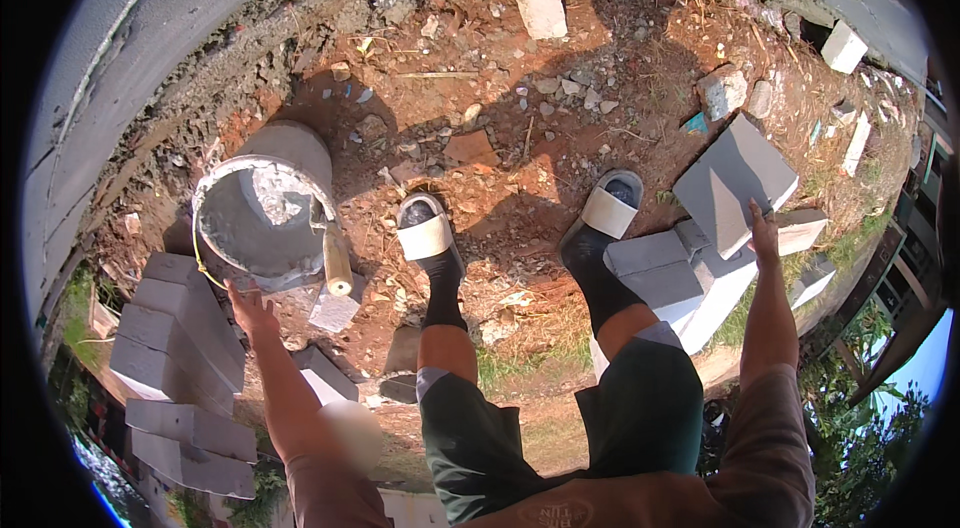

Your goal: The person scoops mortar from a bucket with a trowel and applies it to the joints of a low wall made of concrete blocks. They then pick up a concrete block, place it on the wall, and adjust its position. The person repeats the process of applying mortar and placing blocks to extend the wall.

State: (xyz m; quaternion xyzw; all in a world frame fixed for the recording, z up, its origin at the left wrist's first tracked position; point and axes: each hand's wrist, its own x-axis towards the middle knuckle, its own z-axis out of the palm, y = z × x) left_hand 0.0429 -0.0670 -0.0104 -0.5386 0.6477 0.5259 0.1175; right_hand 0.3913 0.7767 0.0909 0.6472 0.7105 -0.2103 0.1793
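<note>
My left hand (250,306) has its fingers apart at the near left of a bucket (315,168), beside a thin yellow cord looped at its rim. The bucket holds wet grey mortar, and a wooden-handled tool (337,258) rests over its right side, its head not clearly visible. At the right, my right hand (762,233) grips the side of a grey block (728,173), which is tilted above a group of similar blocks (655,283).
More grey blocks (170,323) are stacked at the left. Rubble and pale stones (540,0) lie on reddish soil (410,108) around my sandalled feet (425,233). A grey rendered wall (110,58) curves along the far left, with a ledge (880,18) at the far right.
</note>
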